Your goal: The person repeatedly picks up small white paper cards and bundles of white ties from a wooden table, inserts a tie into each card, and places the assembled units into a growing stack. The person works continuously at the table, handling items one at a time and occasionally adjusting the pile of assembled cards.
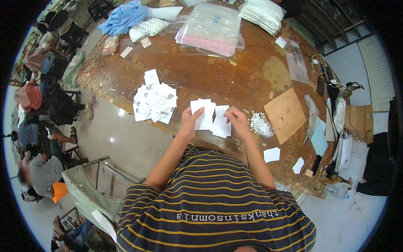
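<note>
My left hand (190, 122) grips a small stack of blank white hang tags (203, 114), thumb on top. Close beside it, my right hand (237, 121) pinches the upper edge of another few white tags (221, 123); whether a string is between the fingertips is too small to tell. To the left lies a loose pile of white hang tags (155, 101), some with thin strings trailing out. Just right of my right hand sits a tangled heap of white tag strings (262, 125).
A wooden board (285, 115) lies right of the strings, with small card stacks (271, 154) nearer me. Clear plastic bags (212, 27), a blue cloth (123, 17) and white packs (263, 15) line the table's far side. Seated people (44, 172) are at left beyond the floor.
</note>
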The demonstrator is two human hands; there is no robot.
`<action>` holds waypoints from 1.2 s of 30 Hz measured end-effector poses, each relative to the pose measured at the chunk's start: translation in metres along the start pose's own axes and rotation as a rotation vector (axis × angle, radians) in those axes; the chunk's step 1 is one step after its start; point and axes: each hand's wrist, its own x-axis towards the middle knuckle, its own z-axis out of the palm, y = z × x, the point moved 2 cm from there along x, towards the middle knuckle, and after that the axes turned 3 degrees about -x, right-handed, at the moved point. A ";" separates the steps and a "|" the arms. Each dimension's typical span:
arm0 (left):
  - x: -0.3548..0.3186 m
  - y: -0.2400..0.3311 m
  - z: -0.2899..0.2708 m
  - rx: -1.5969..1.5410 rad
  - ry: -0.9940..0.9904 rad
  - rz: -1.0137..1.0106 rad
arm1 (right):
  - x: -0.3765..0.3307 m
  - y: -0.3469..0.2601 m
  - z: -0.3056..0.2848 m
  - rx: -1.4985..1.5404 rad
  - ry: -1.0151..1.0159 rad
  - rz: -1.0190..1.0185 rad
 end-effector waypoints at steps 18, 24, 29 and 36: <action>-0.010 0.028 0.028 0.364 0.042 0.253 | 0.015 -0.068 0.041 0.093 0.215 -0.040; -0.013 0.028 0.028 0.405 0.056 0.273 | 0.015 -0.072 0.039 -0.309 0.283 -0.204; -0.013 0.028 0.029 0.381 0.048 0.267 | 0.015 -0.073 0.042 -0.314 0.299 -0.286; -0.014 0.028 0.029 0.439 0.039 0.309 | 0.016 -0.074 0.045 -0.460 0.312 -0.372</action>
